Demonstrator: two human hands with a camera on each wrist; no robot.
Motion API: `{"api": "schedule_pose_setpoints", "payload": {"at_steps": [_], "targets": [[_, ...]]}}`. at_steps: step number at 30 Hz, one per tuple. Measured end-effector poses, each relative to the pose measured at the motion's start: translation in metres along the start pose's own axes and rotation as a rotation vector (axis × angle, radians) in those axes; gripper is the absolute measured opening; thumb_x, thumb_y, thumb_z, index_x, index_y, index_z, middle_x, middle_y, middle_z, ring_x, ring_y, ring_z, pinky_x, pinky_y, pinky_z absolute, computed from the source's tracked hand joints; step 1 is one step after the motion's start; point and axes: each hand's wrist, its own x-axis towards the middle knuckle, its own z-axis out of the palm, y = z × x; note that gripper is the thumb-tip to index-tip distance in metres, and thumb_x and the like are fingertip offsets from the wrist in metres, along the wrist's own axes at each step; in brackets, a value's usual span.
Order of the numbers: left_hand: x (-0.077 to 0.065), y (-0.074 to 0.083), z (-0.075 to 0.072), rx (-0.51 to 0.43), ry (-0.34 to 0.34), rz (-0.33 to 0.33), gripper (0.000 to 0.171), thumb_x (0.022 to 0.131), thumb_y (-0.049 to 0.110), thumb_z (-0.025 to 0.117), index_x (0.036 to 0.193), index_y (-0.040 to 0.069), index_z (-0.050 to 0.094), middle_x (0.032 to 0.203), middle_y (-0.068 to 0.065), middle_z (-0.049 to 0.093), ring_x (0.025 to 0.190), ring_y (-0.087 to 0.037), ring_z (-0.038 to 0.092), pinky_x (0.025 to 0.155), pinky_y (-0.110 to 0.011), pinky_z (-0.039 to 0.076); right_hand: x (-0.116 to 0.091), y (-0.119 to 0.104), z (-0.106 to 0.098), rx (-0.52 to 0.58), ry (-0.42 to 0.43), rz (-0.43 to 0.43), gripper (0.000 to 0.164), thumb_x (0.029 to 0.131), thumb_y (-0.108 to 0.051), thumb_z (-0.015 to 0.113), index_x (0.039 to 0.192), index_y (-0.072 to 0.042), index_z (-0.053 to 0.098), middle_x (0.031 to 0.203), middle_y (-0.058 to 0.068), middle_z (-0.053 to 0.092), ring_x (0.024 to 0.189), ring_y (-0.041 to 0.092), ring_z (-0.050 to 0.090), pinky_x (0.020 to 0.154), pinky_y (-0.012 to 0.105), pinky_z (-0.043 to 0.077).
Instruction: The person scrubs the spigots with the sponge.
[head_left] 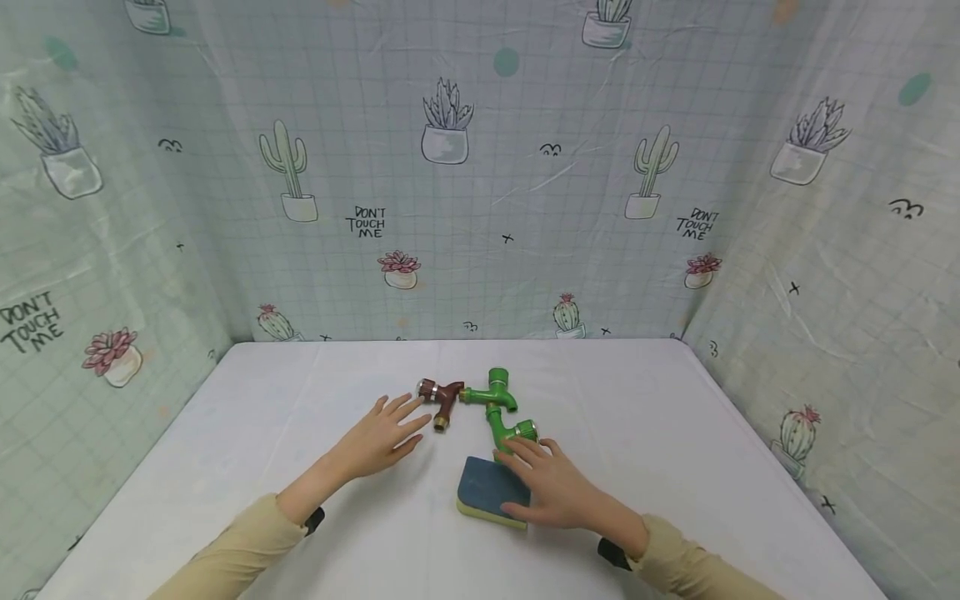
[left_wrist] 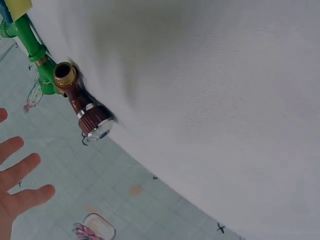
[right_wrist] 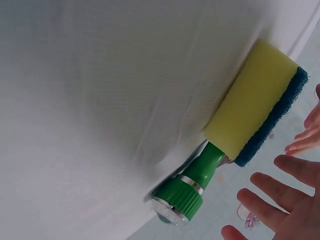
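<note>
Head view: sponge [head_left: 486, 485], blue face up, on white tabletop [head_left: 360, 542]. Right hand [head_left: 551, 487], grip spread, over the sponge's right edge, partly covering it and the near green tap [head_left: 502, 428] just beyond; contact hard to judge. Far green tap [head_left: 495, 393], farther beyond the sponge; brown tap [head_left: 444, 401], beyond the sponge, leftward. Left hand [head_left: 382, 437], grip spread, left of the sponge. Creased, cactus-printed cloth [head_left: 510, 192] behind.

Left wrist view: brown tap, glossy, brass-coloured end, ribbed knob.

Right wrist view: sponge, yellow foam block, rough blue layer; near green tap alongside, silver-banded.
</note>
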Motion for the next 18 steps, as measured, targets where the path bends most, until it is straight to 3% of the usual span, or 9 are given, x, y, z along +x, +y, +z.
{"api": "schedule_pose_setpoints", "payload": {"at_steps": [5,18], "targets": [[0.007,-0.004,0.007,0.021,0.008,0.048,0.031,0.084,0.022,0.060,0.113,0.012,0.060,0.120,-0.016,0.056,0.110,-0.033,0.052,0.087,-0.056,0.044,0.007,-0.006,-0.001,0.000,-0.053,0.004,0.068,0.083,-0.060,0.045,0.137,-0.020,0.034,0.138,0.003,0.039,0.125,0.020,0.037,0.092,0.050,0.036],[0.024,-0.016,0.028,0.072,0.042,0.123,0.029,0.084,0.023,0.060,0.111,0.013,0.060,0.116,-0.014,0.058,0.109,-0.031,0.054,0.086,-0.055,0.045,0.020,-0.012,0.004,-0.087,-0.098,-0.026,0.073,0.079,-0.066,0.045,0.138,-0.024,0.030,0.134,0.001,0.043,0.118,0.019,0.043,0.088,0.044,0.039]]}}
